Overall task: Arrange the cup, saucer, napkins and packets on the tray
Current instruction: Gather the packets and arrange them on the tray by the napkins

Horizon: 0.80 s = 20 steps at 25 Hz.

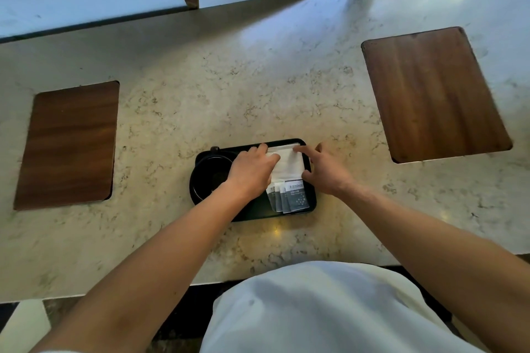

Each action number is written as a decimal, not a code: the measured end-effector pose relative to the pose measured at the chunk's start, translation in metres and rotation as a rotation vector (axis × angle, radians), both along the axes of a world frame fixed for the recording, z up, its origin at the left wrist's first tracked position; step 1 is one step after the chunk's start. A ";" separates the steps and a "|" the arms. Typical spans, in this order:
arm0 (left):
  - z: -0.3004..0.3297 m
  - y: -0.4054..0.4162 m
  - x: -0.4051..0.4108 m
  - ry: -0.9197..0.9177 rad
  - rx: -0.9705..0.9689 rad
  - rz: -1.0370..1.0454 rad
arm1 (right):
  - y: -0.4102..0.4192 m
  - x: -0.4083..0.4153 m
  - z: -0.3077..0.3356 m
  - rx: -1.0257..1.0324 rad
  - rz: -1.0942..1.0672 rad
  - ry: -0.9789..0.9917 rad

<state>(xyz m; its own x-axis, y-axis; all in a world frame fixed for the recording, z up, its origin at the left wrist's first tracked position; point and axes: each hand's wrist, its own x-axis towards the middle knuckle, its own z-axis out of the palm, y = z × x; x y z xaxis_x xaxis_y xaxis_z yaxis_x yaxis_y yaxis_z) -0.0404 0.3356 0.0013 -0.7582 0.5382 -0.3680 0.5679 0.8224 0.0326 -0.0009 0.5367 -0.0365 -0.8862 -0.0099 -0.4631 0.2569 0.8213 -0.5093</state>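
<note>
Two hands work over the black tray (312, 200), which sits on the marble bench (258, 80) near its front edge. Left hand (252, 172) lies flat on the white napkins (288, 165), fingers (272, 157) spread, pressing the left side of the stack. Right hand (324, 166) is at the tray's right rim, index finger extended onto the stack's far-right corner — thumb against its near-right edge; nothing pinched. Packets (291, 196) lie fanned at the tray's near-right, just below the napkins and overlapping each other. Dark cup (210, 172) on its saucer (195, 189) fills the tray's left half, partly hidden by the left wrist.

Risks, as judged:
- Left wrist hangs over the cup — a drop could tip it.
- Uneven push from the right could skew the stack or slide it onto the packets.
- Too much pressure may shift the tray on the smooth bench.
</note>
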 end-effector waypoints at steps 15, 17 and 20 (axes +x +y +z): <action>0.000 -0.002 -0.006 0.042 -0.084 -0.030 | -0.005 -0.009 -0.002 -0.010 -0.003 0.005; 0.000 -0.002 -0.006 0.040 -0.086 -0.034 | -0.005 -0.008 -0.002 -0.015 -0.004 0.009; 0.001 -0.001 -0.006 0.028 -0.094 -0.025 | -0.006 -0.007 -0.002 -0.013 -0.006 0.017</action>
<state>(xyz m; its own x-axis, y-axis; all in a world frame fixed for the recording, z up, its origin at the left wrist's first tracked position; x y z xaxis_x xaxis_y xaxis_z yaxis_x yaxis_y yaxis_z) -0.0465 0.3344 0.0020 -0.7556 0.5213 -0.3965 0.5883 0.8063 -0.0609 -0.0079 0.5309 -0.0385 -0.8941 -0.0108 -0.4477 0.2529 0.8130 -0.5246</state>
